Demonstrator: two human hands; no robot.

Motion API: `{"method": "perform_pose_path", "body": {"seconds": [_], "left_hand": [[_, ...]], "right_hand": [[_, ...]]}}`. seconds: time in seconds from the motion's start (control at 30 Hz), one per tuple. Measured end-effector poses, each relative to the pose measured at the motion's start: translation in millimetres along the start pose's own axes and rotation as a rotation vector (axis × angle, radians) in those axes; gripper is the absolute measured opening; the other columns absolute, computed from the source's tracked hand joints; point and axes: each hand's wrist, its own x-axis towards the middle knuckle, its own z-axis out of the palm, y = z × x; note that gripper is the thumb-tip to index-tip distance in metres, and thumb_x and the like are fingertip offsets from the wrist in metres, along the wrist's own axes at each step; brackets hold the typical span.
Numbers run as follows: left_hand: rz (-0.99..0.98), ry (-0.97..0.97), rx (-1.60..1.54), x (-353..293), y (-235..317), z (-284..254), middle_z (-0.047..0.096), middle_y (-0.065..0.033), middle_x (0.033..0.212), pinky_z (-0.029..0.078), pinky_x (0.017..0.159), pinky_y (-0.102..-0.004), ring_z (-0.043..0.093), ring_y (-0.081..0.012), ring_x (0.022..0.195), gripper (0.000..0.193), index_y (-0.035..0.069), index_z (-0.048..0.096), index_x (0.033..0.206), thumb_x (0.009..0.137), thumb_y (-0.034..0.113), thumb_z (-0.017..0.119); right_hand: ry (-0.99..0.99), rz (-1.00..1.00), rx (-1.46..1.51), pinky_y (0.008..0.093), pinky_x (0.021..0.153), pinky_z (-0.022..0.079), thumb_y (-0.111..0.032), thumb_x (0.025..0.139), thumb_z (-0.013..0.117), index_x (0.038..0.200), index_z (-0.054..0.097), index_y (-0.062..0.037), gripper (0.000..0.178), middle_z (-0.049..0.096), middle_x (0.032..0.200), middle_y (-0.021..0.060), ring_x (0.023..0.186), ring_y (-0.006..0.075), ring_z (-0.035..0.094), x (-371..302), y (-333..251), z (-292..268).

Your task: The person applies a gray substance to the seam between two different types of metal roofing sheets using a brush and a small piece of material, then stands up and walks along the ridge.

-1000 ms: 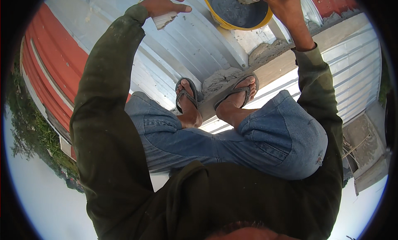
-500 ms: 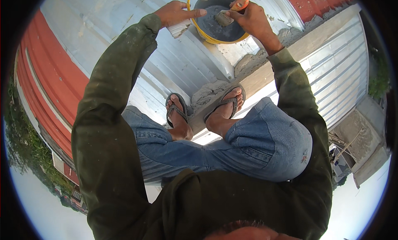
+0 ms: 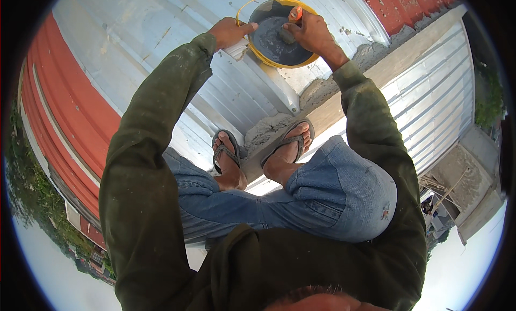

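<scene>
Brush (image 3: 295,13), bristle end down at the grey mix (image 3: 268,43) in the bucket (image 3: 277,64), orange handle pointing away; right hand (image 3: 316,36) nearer, grip closed around it from the right. Left hand (image 3: 228,32) at the left rim, above a pale piece (image 3: 237,49); fingers hidden, cannot tell its grip.

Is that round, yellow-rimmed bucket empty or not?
Not empty: grey liquid spreads inside the round, yellow-rimmed bucket, under the orange-handled brush in the right hand. How deep it is, I cannot tell.
</scene>
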Motion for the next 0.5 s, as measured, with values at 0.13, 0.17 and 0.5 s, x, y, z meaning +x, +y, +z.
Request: {"method": "perform_pose_path", "body": {"seconds": [0.13,0.17,0.5], "left_hand": [[0.008,-0.036,-0.012,2.0,-3.4,-2.4,0.06,-0.0085,0.072,0.05,0.054,-0.0286,0.059,-0.0159,0.056,0.051,-0.003,0.062,0.092,0.083,0.047,0.058],[0.001,-0.024,-0.003,2.8,0.0,-0.5,0.061,-0.0086,0.072,0.05,0.055,-0.0286,0.059,-0.0158,0.057,0.051,-0.002,0.062,0.092,0.084,0.047,0.057],[0.057,0.004,0.124,2.6,-8.2,-3.5,0.061,-0.0086,0.073,0.048,0.058,-0.0271,0.059,-0.0147,0.061,0.06,0.001,0.062,0.089,0.084,0.059,0.049]], "right_hand": [[0.025,0.051,0.143,0.0354,0.066,0.049,-0.026,0.078,0.067,0.089,0.061,-0.0016,0.027,0.064,0.077,0.0145,0.071,0.029,0.061,-6.0,-10.1,-12.3],[0.019,0.056,0.137,0.0354,0.066,0.049,-0.026,0.078,0.067,0.089,0.061,-0.0016,0.027,0.064,0.077,0.0145,0.071,0.029,0.061,-11.1,-13.8,-22.7],[0.092,0.275,0.897,0.0253,0.068,0.047,-0.021,0.086,0.063,0.094,0.06,0.0006,0.023,0.064,0.082,0.0073,0.073,0.0129,0.058,-90.2,-1.3,-112.2]]}}
